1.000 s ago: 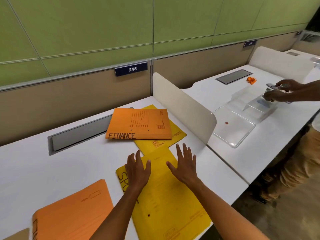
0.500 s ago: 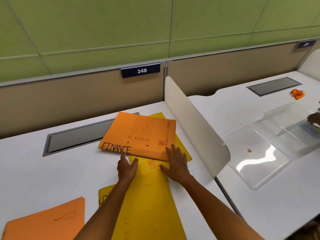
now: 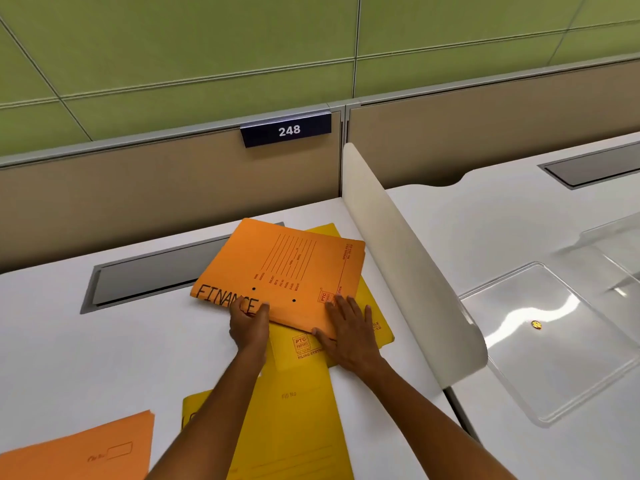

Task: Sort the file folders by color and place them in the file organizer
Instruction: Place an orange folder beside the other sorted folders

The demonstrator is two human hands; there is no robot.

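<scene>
we are at the picking-up step: we think we are about to take the orange folder marked finance (image 3: 280, 271) off the pile so the colors can be split.

our left hand (image 3: 248, 323) grips the near edge of that folder, right over the written word, with the thumb on top and the fingers curled at the edge. our right hand (image 3: 346, 336) lies flat on the folder's near right corner, fingers straight and spread a little, pressing down and holding nothing.

right under both hands is a yellow folder (image 3: 370, 327), which sticks out past the right hand on the far and right sides. another yellow folder (image 3: 298, 410) lies under our wrists and runs back toward us. one more orange folder (image 3: 79, 452) sits well to the left of the left hand, close to us.

all of this rests on the white desk (image 3: 104, 358). we cannot tell which thing is the file organizer; a clear tray (image 3: 540, 341) lies past the white divider (image 3: 398, 251), to the right of our right hand.

next, we think the orange one must lift clean without dragging the yellow one, so the right hand should slip under or hold the yellow down.
</scene>
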